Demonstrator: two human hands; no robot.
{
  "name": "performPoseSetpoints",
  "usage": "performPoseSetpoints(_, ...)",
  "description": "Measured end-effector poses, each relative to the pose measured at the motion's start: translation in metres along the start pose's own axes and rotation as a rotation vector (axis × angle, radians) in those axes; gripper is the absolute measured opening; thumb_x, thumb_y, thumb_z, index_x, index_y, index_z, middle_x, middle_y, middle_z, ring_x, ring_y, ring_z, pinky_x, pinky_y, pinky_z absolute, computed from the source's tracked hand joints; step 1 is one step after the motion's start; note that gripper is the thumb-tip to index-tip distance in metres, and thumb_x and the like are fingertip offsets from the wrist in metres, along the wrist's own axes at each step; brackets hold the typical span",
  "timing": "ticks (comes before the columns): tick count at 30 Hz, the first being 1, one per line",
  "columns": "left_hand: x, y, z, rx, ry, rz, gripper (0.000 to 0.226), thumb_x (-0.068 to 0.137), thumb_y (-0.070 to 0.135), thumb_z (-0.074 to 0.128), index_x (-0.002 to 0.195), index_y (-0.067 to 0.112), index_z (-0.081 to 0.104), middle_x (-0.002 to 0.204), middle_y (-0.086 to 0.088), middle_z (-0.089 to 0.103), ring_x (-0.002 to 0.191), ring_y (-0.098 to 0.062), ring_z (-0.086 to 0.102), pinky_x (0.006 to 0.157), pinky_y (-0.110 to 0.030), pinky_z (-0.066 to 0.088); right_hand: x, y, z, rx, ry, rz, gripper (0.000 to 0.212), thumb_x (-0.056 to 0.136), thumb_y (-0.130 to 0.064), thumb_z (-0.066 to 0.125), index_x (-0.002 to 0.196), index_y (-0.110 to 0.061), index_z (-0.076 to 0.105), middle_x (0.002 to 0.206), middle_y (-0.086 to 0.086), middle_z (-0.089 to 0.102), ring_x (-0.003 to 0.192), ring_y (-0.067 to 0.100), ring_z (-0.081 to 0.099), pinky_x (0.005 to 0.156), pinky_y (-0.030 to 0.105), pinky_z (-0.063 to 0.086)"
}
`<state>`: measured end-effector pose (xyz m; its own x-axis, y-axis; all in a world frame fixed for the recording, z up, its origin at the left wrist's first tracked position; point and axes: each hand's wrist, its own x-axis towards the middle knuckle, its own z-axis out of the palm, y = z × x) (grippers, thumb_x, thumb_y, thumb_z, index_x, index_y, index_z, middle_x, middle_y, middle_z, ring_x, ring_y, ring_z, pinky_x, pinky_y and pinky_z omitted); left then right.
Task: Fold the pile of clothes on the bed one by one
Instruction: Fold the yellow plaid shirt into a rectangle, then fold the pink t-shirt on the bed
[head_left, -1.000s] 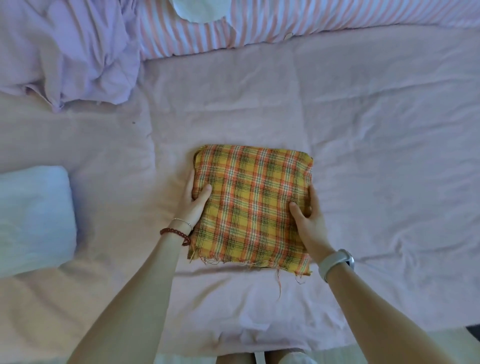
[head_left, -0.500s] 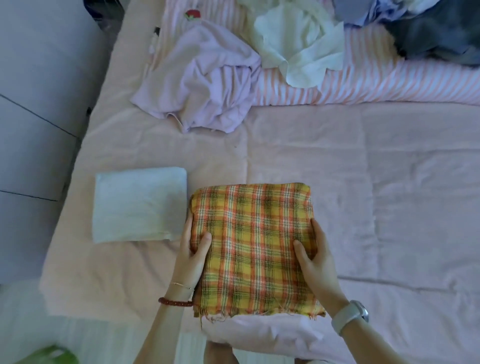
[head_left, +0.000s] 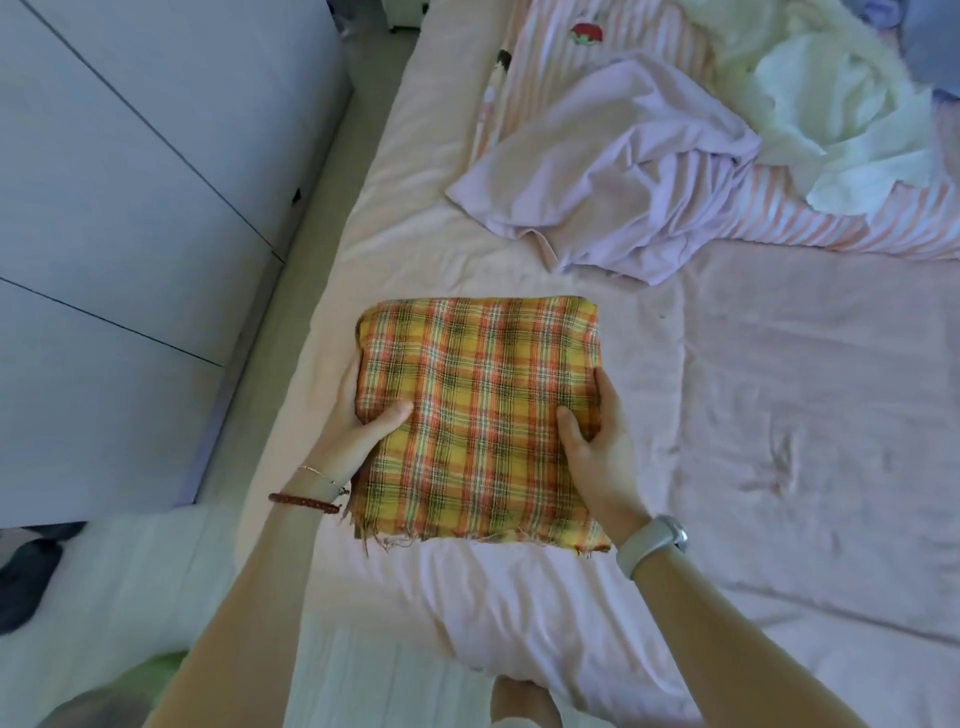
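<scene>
A folded square of yellow, orange and green plaid cloth (head_left: 483, 415) with a frayed near edge is near the left side of the pink bed (head_left: 779, 415). My left hand (head_left: 358, 421) grips its left edge, thumb on top and fingers underneath. My right hand (head_left: 597, 447) grips the right edge the same way. Unfolded clothes lie at the back of the bed: a crumpled lilac garment (head_left: 613, 182) and a cream-white garment (head_left: 831, 104). The pale blue folded cloth is not visible.
A pink striped quilt (head_left: 857, 223) runs across the back under the loose clothes. A grey wardrobe (head_left: 130, 208) stands close to the bed's left side. A dark shoe (head_left: 26, 577) lies on the pale floor at the left.
Both hands have carried the plaid cloth leftward, over the spot where the pale blue folded cloth lay. That cloth is out of sight now. The view has swung left.
</scene>
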<state>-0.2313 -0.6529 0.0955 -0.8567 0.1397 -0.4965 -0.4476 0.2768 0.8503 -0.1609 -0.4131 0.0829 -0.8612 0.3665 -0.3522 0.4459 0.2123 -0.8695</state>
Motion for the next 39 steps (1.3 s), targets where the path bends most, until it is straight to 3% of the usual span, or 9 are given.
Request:
performPoseSetpoints(3,0.029,-0.027,-0.012,0.443,0.022,-0.107,0.096,0.079,0.034,0.070,0.147,0.033,0.003,0.144,-0.007,0.032,0.126,-0.027,0.040,0.102,-0.046,0.038,0.017,0.007,0.025,-0.183,-0.035,0.114,0.061,0.096,-0.028,0.046,0.148,-0.025,0.015,0.130,0.000,0.035,0.081,0.004,0.051,0.071,0.020,0.048)
performPoseSetpoints(5,0.033,-0.033,-0.004,0.884,0.202,-0.194,0.087,0.085,0.033,0.064,0.148,0.031,0.005,0.150,-0.015,0.020,0.134,-0.037,0.027,0.106,-0.053,0.028,0.021,0.016,0.037,-0.439,-0.012,0.145,0.061,0.095,-0.030,0.044,0.148,-0.024,0.014,0.140,0.007,0.030,0.109,0.022,0.049,0.093,0.039,0.045)
performPoseSetpoints(7,0.022,-0.030,0.015,1.081,0.423,0.058,0.068,0.087,0.021,0.057,0.146,0.023,0.024,0.151,-0.017,0.023,0.136,-0.041,0.024,0.107,-0.059,0.023,0.017,0.025,0.045,-0.687,0.106,-0.054,0.058,0.092,-0.027,0.041,0.146,-0.022,0.021,0.144,0.014,0.030,0.128,0.033,0.033,0.105,0.052,0.030)
performPoseSetpoints(9,0.008,-0.027,0.044,1.111,0.447,0.349,0.053,0.087,0.024,0.050,0.140,0.021,0.040,0.146,-0.015,0.036,0.134,-0.040,0.030,0.104,-0.062,0.024,0.012,0.028,0.050,-0.810,0.146,-0.327,0.054,0.089,-0.027,0.036,0.142,-0.023,0.029,0.143,0.017,0.036,0.132,0.034,0.028,0.106,0.060,0.023)
performPoseSetpoints(12,0.011,-0.043,0.076,1.187,0.256,0.315,0.053,0.088,0.046,0.038,0.137,0.028,0.044,0.147,-0.011,0.036,0.136,-0.040,0.028,0.102,-0.067,0.019,0.012,0.031,0.057,-0.969,0.000,-0.500,0.049,0.091,-0.032,0.036,0.140,-0.028,0.035,0.148,0.013,0.034,0.137,0.034,0.028,0.107,0.061,0.017)
performPoseSetpoints(25,0.078,-0.086,0.074,1.235,0.234,0.208,0.060,0.084,0.057,0.032,0.137,0.032,0.042,0.150,-0.010,0.031,0.137,-0.043,0.024,0.100,-0.071,0.020,0.064,0.076,0.078,-0.829,-0.179,-0.296,0.053,0.093,-0.046,0.018,0.146,-0.036,0.020,0.157,0.003,0.009,0.144,0.027,-0.001,0.112,0.054,0.001)
performPoseSetpoints(31,0.067,-0.024,0.089,1.101,0.408,0.282,0.050,0.080,0.044,0.039,0.116,0.018,0.063,0.135,-0.013,0.049,0.130,-0.043,0.035,0.098,-0.074,0.016,0.074,0.049,0.019,-0.487,0.040,-0.423,0.045,0.089,-0.028,0.038,0.131,-0.017,0.047,0.135,0.007,0.049,0.130,0.018,0.034,0.110,0.050,0.023)
performPoseSetpoints(36,0.103,0.032,0.162,1.097,0.234,0.483,0.049,0.083,0.033,0.056,0.129,0.016,0.052,0.138,-0.016,0.045,0.127,-0.041,0.041,0.100,-0.066,0.027,0.149,0.032,-0.049,-0.619,0.219,-0.310,0.053,0.085,-0.033,0.038,0.131,-0.009,0.049,0.131,0.015,0.050,0.120,0.033,0.046,0.096,0.047,0.040)
performPoseSetpoints(39,0.127,0.033,0.221,1.118,-0.045,0.394,0.061,0.093,0.033,0.045,0.147,0.024,0.020,0.156,-0.011,0.009,0.143,-0.033,0.008,0.113,-0.053,0.010,0.205,0.028,-0.085,-0.824,0.177,-0.241,0.054,0.089,-0.025,0.049,0.140,-0.013,0.037,0.144,0.013,0.037,0.131,0.034,0.034,0.099,0.047,0.035)
